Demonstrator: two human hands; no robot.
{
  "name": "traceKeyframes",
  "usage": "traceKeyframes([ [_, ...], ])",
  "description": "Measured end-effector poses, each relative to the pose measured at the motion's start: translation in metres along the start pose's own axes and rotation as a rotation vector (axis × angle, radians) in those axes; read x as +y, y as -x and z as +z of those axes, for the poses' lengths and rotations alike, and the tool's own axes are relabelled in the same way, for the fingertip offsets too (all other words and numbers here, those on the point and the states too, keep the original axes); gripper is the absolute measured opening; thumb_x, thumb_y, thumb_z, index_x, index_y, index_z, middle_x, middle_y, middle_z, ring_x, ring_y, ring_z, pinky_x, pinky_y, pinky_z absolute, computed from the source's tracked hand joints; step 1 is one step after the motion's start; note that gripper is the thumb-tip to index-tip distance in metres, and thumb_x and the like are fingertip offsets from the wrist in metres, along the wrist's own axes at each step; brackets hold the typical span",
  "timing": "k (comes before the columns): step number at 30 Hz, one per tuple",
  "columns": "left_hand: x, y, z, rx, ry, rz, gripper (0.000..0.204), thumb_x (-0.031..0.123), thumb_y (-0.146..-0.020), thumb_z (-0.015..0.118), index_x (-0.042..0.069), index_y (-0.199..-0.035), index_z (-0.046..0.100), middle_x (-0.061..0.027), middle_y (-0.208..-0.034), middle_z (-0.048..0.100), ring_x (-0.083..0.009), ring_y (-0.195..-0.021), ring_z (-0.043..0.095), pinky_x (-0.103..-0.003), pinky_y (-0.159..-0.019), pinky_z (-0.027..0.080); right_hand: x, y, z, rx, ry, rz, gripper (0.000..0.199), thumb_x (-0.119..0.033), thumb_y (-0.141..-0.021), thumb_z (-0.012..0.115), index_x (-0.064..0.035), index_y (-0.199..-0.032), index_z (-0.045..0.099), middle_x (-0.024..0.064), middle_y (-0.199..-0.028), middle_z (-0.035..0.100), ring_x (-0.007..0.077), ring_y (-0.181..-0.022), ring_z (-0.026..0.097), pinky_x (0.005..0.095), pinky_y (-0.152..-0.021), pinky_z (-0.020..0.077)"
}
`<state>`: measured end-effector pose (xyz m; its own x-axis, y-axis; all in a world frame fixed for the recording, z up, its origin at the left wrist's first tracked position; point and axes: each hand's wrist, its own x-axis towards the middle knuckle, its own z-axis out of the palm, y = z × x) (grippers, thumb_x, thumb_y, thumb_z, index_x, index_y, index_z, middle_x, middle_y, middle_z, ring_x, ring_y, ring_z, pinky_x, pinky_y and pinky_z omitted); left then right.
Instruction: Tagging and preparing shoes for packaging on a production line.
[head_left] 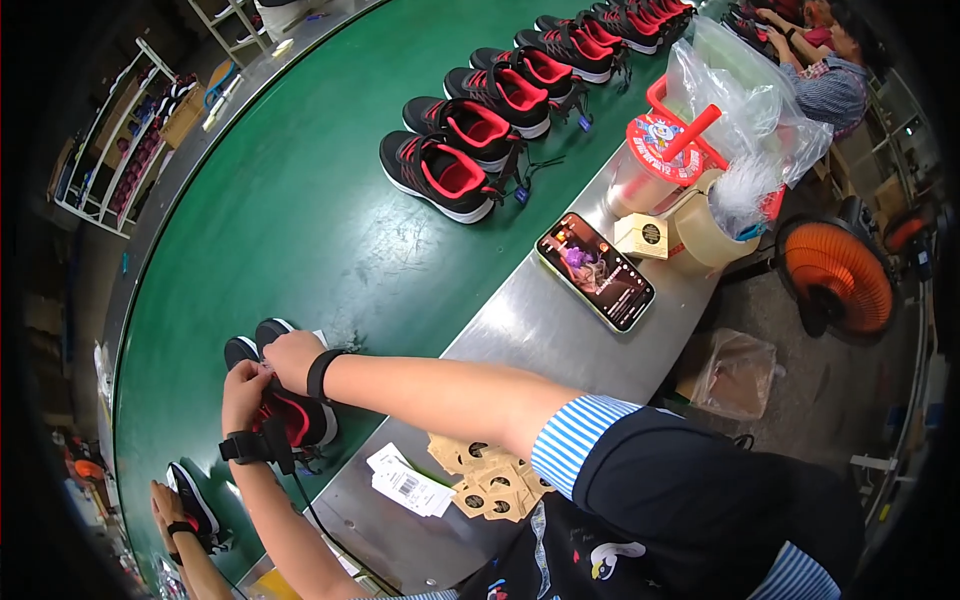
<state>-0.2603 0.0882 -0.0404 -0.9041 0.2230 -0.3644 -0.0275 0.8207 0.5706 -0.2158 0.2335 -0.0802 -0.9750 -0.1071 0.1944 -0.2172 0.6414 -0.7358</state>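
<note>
A pair of black sneakers (292, 418) with red linings and white soles lies on the green belt (300, 235) in front of me. My left hand (245, 392) is closed at the near shoe, thumb and fingers pinched by its upper. Just beside it, my right hand (292, 360) is closed over the shoes, its knuckles covering part of the far one. The two hands nearly touch. Whatever the fingertips pinch is too small or hidden to name. A black device with a cable sits on my left wrist.
Several matching sneakers (440, 178) line the belt's far side. On the metal ledge lie a phone (597, 270), a lidded cup (650, 165), a small box (641, 236), white tags (408, 482) and brown cards (490, 483). A co-worker's hand (165, 508) touches another shoe. An orange fan (835, 280) stands right.
</note>
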Motion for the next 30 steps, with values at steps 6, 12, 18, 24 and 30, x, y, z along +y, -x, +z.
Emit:
traceKeyframes([
  [6, -0.025, 0.007, 0.007, 0.383, 0.403, 0.321, 0.008, 0.008, -0.085, 0.047, 0.003, -0.081, 0.051, -0.0006, -0.068, 0.051, -0.0091, -0.062, 0.046, -0.023, -0.061, 0.039, 0.003, -0.003, -0.004, 0.145, 0.081, -0.097, 0.01, -0.015, -0.072, 0.053, -0.0059, -0.072, 0.058, 0.0139, -0.071, 0.06, 0.0307, -0.072, 0.06, 0.0398, -0.064, 0.0473],
  [12, 0.002, 0.026, 0.03, 0.353, 0.442, 0.41, 0.011, 0.009, -0.086, 0.048, 0.0, -0.088, 0.054, 0.0018, -0.073, 0.052, -0.0043, -0.065, 0.045, -0.019, -0.058, 0.037, -0.002, -0.011, -0.014, 0.146, -0.491, 0.095, 0.012, -0.013, -0.062, 0.061, -0.004, -0.07, 0.061, 0.015, -0.072, 0.062, 0.0321, -0.072, 0.06, 0.0393, -0.065, 0.048],
  [18, -0.003, 0.045, 0.026, 0.358, 0.404, 0.424, 0.012, 0.006, -0.085, 0.049, -0.002, -0.091, 0.056, 0.0005, -0.08, 0.056, -0.0055, -0.068, 0.049, -0.019, -0.064, 0.04, -0.006, -0.019, -0.006, -0.048, -0.938, 0.11, 0.014, -0.015, -0.06, 0.062, -0.0031, -0.067, 0.062, 0.0123, -0.061, 0.061, 0.0231, -0.058, 0.059, 0.0315, -0.056, 0.0467],
  [24, 0.001, 0.055, 0.032, 0.388, 0.497, 0.454, 0.024, -0.001, -0.08, 0.053, -0.001, -0.103, 0.047, -0.003, -0.079, 0.056, -0.0093, -0.074, 0.053, -0.022, -0.073, 0.042, -0.009, -0.017, -0.001, 0.077, -0.588, 0.041, 0.01, -0.012, -0.059, 0.062, -0.0039, -0.065, 0.063, 0.0135, -0.062, 0.06, 0.0254, -0.058, 0.059, 0.0322, -0.057, 0.0467],
  [30, -0.009, 0.058, 0.032, 0.386, 0.374, 0.493, 0.027, -0.003, -0.078, 0.054, 0.0, -0.102, 0.043, -0.0056, -0.077, 0.057, -0.0115, -0.075, 0.054, -0.024, -0.075, 0.041, -0.008, -0.016, 0.009, 0.059, -0.495, 0.072, 0.006, -0.01, -0.056, 0.06, -0.0059, -0.059, 0.062, 0.0138, -0.062, 0.061, 0.0283, -0.062, 0.061, 0.0348, -0.059, 0.049],
])
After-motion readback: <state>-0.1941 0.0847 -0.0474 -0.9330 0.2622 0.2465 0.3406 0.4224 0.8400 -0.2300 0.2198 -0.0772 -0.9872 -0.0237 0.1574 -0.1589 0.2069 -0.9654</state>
